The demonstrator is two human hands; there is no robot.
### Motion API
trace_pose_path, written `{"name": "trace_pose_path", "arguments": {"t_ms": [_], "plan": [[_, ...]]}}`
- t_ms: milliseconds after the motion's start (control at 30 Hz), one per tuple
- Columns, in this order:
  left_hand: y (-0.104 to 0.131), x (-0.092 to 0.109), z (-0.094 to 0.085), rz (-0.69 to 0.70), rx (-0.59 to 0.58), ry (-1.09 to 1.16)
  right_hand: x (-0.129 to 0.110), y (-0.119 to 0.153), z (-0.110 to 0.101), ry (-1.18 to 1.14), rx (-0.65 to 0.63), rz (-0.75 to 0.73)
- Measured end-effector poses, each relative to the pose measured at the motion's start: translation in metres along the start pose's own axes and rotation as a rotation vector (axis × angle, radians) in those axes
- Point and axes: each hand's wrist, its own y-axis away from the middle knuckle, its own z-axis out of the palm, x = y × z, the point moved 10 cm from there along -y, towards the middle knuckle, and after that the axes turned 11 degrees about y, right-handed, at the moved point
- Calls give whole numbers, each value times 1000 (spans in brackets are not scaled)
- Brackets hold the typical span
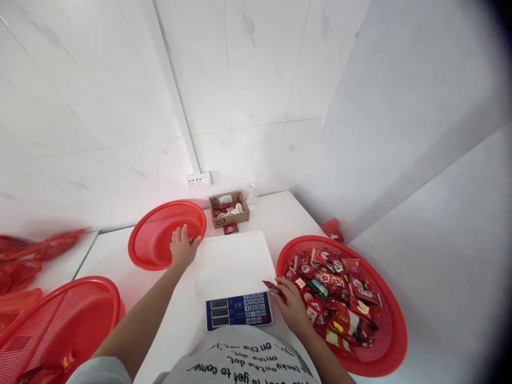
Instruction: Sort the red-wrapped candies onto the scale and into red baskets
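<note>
My left hand reaches over the near right rim of the red basket at the back left, fingers apart. A small red packet shows just beside its thumb, apparently inside that basket. Between the scale and the large red basket, my right hand pinches a small red snack packet by one end. Many red wrapped packets, and a green one, fill that right basket. The white scale pan lies bare between my hands, above the blue keypad and display panel.
An open cardboard box with packets stands against the wall, a red packet before it. Another red basket sits at the near left, beside red plastic bags. A wall socket is behind. Walls bound the table's back and right.
</note>
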Motion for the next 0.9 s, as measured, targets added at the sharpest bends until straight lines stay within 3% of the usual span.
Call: {"name": "trace_pose_path", "arguments": {"t_ms": [100, 200, 267, 333, 467, 567, 667, 767, 833, 900], "plan": [[55, 35, 44, 197, -260, 94, -15, 4, -1, 96, -41, -58], [133, 82, 91, 386, -711, 231, -40, 9, 4, 139, -117, -158], [174, 106, 105, 457, -893, 281, -56, 12, 13, 121, -182, -218], [193, 114, 112, 420, -961, 310, -68, 15, 23, 98, -241, -252], [191, 107, 116, 234, -970, 407, -77, 18, 32, 97, -289, -243], [166, 92, 111, 95, -848, 524, -67, 12, 13, 55, -207, -148], [134, 61, 107, -139, -704, 566, -35, 4, -20, 16, -48, 25], [110, 36, 99, -235, -602, 535, 13, 4, -40, 64, 4, 197], [100, 24, 92, -254, -555, 521, 46, 11, -39, 145, -54, 285], [97, 15, 87, -248, -526, 495, 75, 20, -26, 232, -196, 333]]}}
